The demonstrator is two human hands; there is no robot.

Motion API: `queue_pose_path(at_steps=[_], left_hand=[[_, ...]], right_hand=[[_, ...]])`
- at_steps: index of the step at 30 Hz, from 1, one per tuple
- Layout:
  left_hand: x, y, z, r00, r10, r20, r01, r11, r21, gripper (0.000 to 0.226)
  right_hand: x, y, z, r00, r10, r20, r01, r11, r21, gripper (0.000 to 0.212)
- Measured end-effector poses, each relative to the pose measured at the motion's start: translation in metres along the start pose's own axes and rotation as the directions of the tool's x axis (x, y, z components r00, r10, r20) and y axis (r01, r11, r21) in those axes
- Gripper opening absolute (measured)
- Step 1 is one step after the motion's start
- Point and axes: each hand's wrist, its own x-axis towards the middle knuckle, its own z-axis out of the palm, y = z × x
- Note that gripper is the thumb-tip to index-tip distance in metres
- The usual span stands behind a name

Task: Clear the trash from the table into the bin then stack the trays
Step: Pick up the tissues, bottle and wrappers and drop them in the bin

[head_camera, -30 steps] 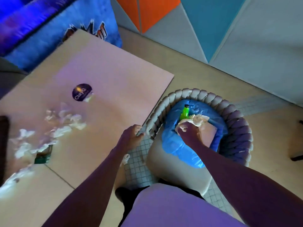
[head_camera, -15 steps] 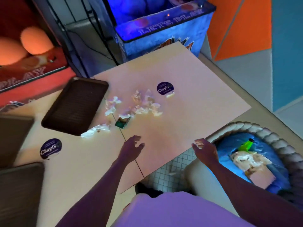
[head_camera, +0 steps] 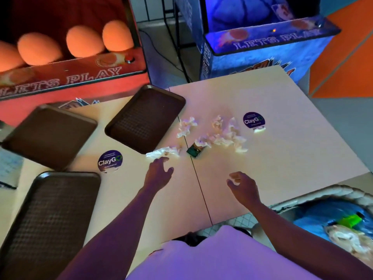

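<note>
Trash lies just past the fingertips: the left hand hovers over the table with its fingers spread and slightly bent, holding nothing, their tips close to a flattened tissue. The right hand hangs above the table nearer the edge, fingers loosely curled and apart, also holding nothing.

Beyond the flattened tissue sits a small green carton, right beside the seam in the tabletop. A scatter of crumpled tissues spreads behind and to the right of it, reaching towards a round ClayGo sticker.

Three brown trays lie apart and unstacked on the left. The middle tray sits near the tissues, the far-left tray sits beside it, and the near tray is by the left forearm.

On the floor at the lower right, off the table's corner, stands the woven bin with a blue liner. It already holds a green bottle and wadded paper.
</note>
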Motion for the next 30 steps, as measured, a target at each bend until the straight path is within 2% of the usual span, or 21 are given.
queue_pose_path(at_steps=[5,9,13,19,22,30], left_hand=[[0.013,-0.003,0.003,0.998,-0.044,-0.039,0.047,0.995,0.083,0.053],[0.029,-0.002,0.004,0.997,0.021,-0.071,-0.001,0.965,0.263,0.051],[0.059,0.003,0.004,0.996,0.055,-0.074,-0.028,0.944,0.330,0.060],[0.107,0.004,0.021,0.995,0.068,0.071,-0.093,0.881,0.465,0.086],[0.113,0.005,0.037,0.995,0.041,0.093,-0.082,0.867,0.492,0.083],[0.067,0.005,0.072,0.998,-0.036,-0.048,0.053,0.906,0.419,0.062]], right_hand=[[0.020,0.007,-0.010,1.000,-0.001,0.024,0.003,0.998,-0.062,0.021],[0.031,0.021,-0.017,0.998,0.030,0.047,-0.026,0.996,-0.084,0.019],[0.043,0.034,-0.025,0.996,0.021,0.086,-0.013,0.996,-0.093,0.019],[0.069,0.056,-0.045,0.993,0.072,0.095,-0.064,0.994,-0.087,0.019],[0.082,0.065,-0.056,0.992,0.084,0.092,-0.077,0.994,-0.077,0.020],[0.140,0.053,-0.065,0.991,-0.038,0.131,0.046,0.997,-0.055,0.030]])
